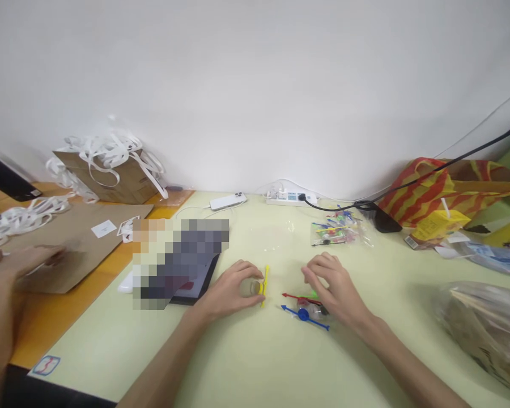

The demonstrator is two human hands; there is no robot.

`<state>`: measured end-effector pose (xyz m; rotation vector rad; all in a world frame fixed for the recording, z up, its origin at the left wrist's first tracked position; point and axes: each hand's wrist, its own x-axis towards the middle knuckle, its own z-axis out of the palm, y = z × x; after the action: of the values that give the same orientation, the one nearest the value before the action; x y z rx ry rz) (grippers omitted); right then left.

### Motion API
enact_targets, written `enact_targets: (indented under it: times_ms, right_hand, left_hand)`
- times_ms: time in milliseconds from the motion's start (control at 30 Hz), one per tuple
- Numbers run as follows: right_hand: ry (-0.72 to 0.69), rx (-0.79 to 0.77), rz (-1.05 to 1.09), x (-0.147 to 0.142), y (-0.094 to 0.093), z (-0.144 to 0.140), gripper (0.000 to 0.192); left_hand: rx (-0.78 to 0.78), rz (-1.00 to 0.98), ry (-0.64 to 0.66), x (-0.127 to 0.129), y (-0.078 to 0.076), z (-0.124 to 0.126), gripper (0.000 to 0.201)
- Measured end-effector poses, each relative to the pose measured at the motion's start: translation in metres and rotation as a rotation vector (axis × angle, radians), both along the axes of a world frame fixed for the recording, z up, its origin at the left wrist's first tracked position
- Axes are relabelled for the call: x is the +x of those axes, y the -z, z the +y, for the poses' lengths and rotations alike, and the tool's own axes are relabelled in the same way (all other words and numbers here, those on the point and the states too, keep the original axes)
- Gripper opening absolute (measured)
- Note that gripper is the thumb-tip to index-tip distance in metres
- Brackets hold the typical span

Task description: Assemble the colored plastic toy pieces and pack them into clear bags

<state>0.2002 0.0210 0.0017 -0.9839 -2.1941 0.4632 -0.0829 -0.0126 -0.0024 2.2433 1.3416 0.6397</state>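
Yellow arrow piece (264, 289) is sitting in a narrow pinch of the left hand (234, 288), just right of the tablet (198, 283). Right hand (335, 290) is hovering farther right of the tablet, fingers loosely curled; cannot tell if it is holding anything. Blue arrow piece (303, 315) and red arrow piece (295, 297) are lying between tablet and right hand. Clear bag (366, 239) of similar pieces is lying well right of the tablet. Apparently partway: one piece is being handled, loose ones are remaining; whether bagged ones are finished, cannot tell.
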Motion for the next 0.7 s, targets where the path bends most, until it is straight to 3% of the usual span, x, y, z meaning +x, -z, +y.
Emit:
enact_targets:
  times_ms: [167, 267, 533, 700]
  right_hand:
    - [-0.001, 0.032, -0.006, 0.046, 0.014, 0.004, 0.029]
    - [0.001, 0.038, -0.054, 0.056, 0.017, 0.003, 0.024]
    - [-0.176, 0.013, -0.206, 0.030, 0.000, -0.015, 0.012]
    - [-0.223, 0.017, -0.239, 0.015, -0.003, -0.030, 0.020]
  left_hand:
    - [0.073, 0.043, 0.004, 0.006, 0.000, -0.001, 0.039]
    - [0.101, 0.069, 0.042, 0.009, 0.002, 0.002, 0.033]
    - [0.068, 0.090, 0.066, 0.007, 0.006, 0.008, 0.029]
    - [0.048, 0.100, 0.086, 0.006, 0.002, 0.006, 0.028]
